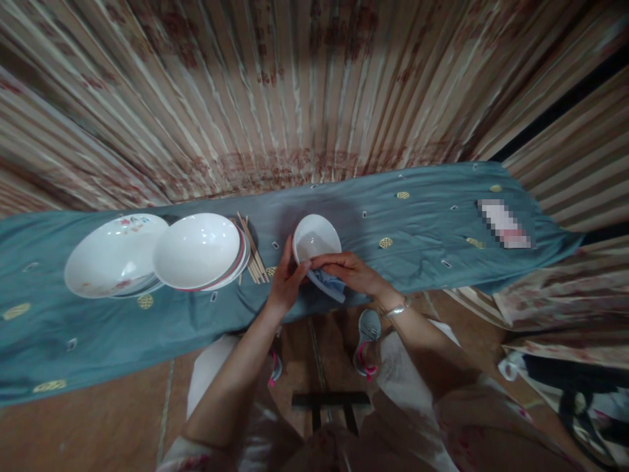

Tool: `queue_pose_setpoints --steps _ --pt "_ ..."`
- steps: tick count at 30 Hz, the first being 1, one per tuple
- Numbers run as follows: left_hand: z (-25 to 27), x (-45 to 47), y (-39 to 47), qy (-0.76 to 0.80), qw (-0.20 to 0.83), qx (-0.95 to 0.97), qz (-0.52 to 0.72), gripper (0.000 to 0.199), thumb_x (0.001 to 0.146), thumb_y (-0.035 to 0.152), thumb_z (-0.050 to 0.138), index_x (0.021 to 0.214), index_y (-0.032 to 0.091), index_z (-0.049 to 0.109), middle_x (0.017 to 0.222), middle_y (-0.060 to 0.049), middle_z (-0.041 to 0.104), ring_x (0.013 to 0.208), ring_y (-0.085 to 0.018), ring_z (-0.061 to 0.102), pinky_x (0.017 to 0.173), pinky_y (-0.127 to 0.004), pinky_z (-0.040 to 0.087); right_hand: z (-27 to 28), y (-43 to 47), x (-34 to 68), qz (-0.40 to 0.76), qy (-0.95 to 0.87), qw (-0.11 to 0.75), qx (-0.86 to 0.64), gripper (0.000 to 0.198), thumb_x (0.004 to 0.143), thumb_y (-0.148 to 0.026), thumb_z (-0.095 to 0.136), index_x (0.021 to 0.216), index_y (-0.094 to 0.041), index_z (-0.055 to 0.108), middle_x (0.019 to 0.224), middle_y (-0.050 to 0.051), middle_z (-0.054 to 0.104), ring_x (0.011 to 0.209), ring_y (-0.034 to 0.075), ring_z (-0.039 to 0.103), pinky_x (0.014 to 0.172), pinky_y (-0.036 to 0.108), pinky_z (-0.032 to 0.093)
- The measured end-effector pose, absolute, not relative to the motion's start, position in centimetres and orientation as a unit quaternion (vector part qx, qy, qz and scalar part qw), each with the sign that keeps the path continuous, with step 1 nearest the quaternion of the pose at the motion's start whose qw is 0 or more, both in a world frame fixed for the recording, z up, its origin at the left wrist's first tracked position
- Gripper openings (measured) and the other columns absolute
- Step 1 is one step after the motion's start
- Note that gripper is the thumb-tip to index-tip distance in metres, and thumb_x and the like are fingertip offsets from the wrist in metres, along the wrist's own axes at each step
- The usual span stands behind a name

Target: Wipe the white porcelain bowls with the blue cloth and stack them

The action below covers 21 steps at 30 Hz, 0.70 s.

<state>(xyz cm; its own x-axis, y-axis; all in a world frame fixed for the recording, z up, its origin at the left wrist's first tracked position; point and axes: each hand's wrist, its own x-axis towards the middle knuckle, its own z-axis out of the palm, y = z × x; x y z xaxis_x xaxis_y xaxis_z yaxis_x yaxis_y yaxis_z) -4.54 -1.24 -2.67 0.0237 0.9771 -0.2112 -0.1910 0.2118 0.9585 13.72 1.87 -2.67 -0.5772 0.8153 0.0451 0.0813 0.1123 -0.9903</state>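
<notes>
The small white bowl (317,235) is between both hands: the left hand (287,282) grips its left side, the right hand (354,270) clasps a blue cloth (330,284) at its near rim.

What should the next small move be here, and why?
Probably the right hand should work the blue cloth a little along the rim of the small white bowl: that hand is at the near rim with the cloth beneath it, and the left hand supports the bowl's left side.
</notes>
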Motion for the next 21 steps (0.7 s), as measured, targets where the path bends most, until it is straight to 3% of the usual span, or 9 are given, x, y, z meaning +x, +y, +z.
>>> queue_pose_setpoints --steps 6,11,16,21 --pt "-2.2 -4.5 -1.3 0.497 0.601 0.389 0.490 0.094 0.078 0.060 0.072 0.157 0.028 0.034 0.157 -0.008 0.046 0.135 -0.034 0.053 0.085 -0.037 0.063 -2.5 1.8 12.9 0.592 -0.634 0.365 -0.337 0.027 0.092 -0.035 0.061 0.109 -0.022 0.078 0.121 0.003 0.075 0.112 0.017 0.068 0.104 0.032 0.048" --pt "-2.0 -4.6 -1.3 0.495 0.615 0.375 0.485 0.092 0.080 0.060 0.070 0.157 0.027 0.033 0.159 -0.009 0.044 0.135 -0.035 0.053 0.082 -0.038 0.064 -1.9 1.8 12.4 0.585 -0.624 0.394 -0.336 0.028 0.092 -0.037 0.063 0.116 -0.029 0.076 0.140 0.001 0.065 0.134 0.019 0.057 0.118 0.036 0.037" --pt "-1.7 -4.4 -1.6 0.476 0.631 0.380 0.482 0.098 0.078 0.052 0.076 0.159 0.030 0.027 0.161 -0.007 0.041 0.135 -0.034 0.053 0.089 -0.040 0.062 -2.1 2.1 12.1 0.552 -0.645 0.412 -0.331 0.036 0.093 -0.041 0.061 0.127 -0.031 0.070 0.150 0.001 0.057 0.144 0.018 0.046 0.124 0.036 0.028" --pt "-1.7 -4.3 -1.7 0.466 0.629 0.378 0.494 0.096 0.077 0.045 0.079 0.158 0.031 0.029 0.160 -0.006 0.042 0.137 -0.033 0.051 0.095 -0.042 0.060 -1.9 2.5 11.9 0.505 -0.680 0.384 -0.369 0.044 0.096 -0.037 0.055 0.140 -0.029 0.060 0.160 0.002 0.043 0.151 0.018 0.035 0.125 0.035 0.024"
